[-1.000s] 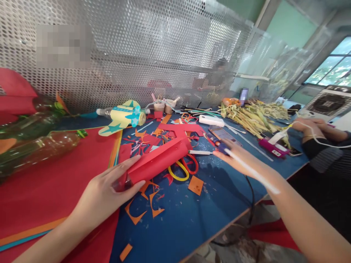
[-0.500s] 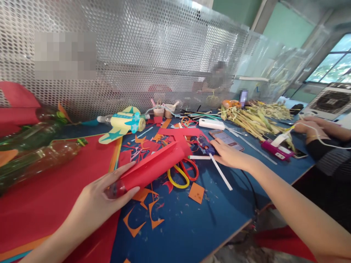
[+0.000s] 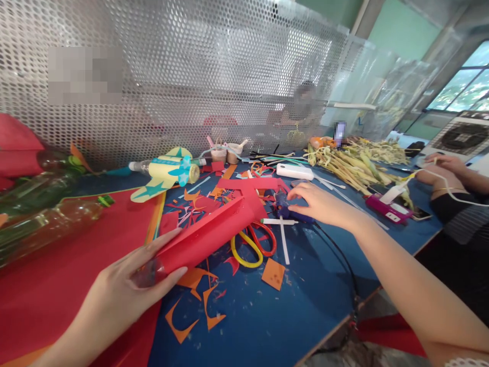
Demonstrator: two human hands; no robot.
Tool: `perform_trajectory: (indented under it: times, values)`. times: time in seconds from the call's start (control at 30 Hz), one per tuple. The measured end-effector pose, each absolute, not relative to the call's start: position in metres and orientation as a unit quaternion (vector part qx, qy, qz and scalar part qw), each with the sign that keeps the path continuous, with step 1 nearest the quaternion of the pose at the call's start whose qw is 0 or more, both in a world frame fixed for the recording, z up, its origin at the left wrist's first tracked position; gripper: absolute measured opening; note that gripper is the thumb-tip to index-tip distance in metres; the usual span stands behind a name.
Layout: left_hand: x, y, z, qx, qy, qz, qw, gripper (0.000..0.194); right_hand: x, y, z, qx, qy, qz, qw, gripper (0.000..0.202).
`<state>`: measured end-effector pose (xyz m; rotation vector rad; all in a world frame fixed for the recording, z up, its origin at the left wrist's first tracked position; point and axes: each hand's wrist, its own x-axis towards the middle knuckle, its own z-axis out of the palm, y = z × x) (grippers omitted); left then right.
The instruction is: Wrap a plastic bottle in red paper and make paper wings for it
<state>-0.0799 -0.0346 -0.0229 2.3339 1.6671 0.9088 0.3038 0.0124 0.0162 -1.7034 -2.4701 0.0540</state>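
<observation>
My left hand (image 3: 130, 278) is wrapped round the near end of a plastic bottle covered in red paper (image 3: 208, 237), which slants away to the right. Red cross pieces (image 3: 250, 184) show at its far end. Above a dark blue glue gun (image 3: 284, 206) lying on the table, my right hand (image 3: 315, 204) has its fingers apart and holds nothing. A white glue stick (image 3: 284, 242) sticks out from the gun. Yellow-handled scissors (image 3: 246, 257) and red-handled scissors (image 3: 269, 239) lie beside the bottle, their blades hidden.
Paper scraps (image 3: 206, 203) surround the bottle. A yellow bottle plane (image 3: 168, 173) stands behind left, with green bottles (image 3: 42, 196) farther left. A purple power strip (image 3: 387, 209), corn husks (image 3: 351, 168) and another person's arm (image 3: 445, 183) are right. The gun's cable (image 3: 344, 252) crosses the table edge.
My right hand has let go of the glue gun and lifted, its fingers spread. The gun has turned on the table. My left hand still holds the red bottle.
</observation>
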Motion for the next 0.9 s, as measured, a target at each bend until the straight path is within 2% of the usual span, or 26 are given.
perform_trajectory:
  times: [0.07, 0.2, 0.33, 0.47, 0.63, 0.77, 0.83, 0.9]
  values:
    - [-0.081, -0.034, -0.023, 0.773, 0.558, 0.296, 0.061, 0.058, 0.29, 0.011, 0.021, -0.535, -0.841, 0.019, 0.08, 0.019]
    - [-0.083, -0.032, -0.025, 0.77, 0.563, 0.294, 0.069, 0.06, 0.264, 0.017, 0.022, -0.482, -0.874, 0.043, 0.045, 0.018]
    - [-0.086, -0.03, -0.027, 0.759, 0.583, 0.277, 0.08, 0.064, 0.254, 0.029, 0.017, -0.453, -0.888, 0.075, 0.014, 0.008]
    - [-0.087, -0.032, -0.024, 0.74, 0.595, 0.297, 0.095, 0.067, 0.256, 0.032, 0.022, -0.432, -0.894, 0.115, 0.035, 0.016]
    - [-0.081, -0.037, -0.015, 0.697, 0.614, 0.344, 0.137, 0.072, 0.267, 0.029, 0.036, -0.439, -0.872, 0.181, 0.121, 0.012]
    - [-0.083, -0.035, -0.013, 0.66, 0.629, 0.364, 0.19, 0.071, 0.269, 0.04, 0.04, -0.474, -0.808, 0.236, 0.256, 0.017]
    - [-0.086, -0.032, -0.013, 0.631, 0.644, 0.377, 0.209, 0.066, 0.267, 0.052, 0.037, -0.493, -0.761, 0.258, 0.335, 0.016]
    - [-0.09, -0.03, -0.011, 0.606, 0.659, 0.39, 0.213, 0.054, 0.265, 0.066, 0.031, -0.506, -0.719, 0.277, 0.387, 0.012]
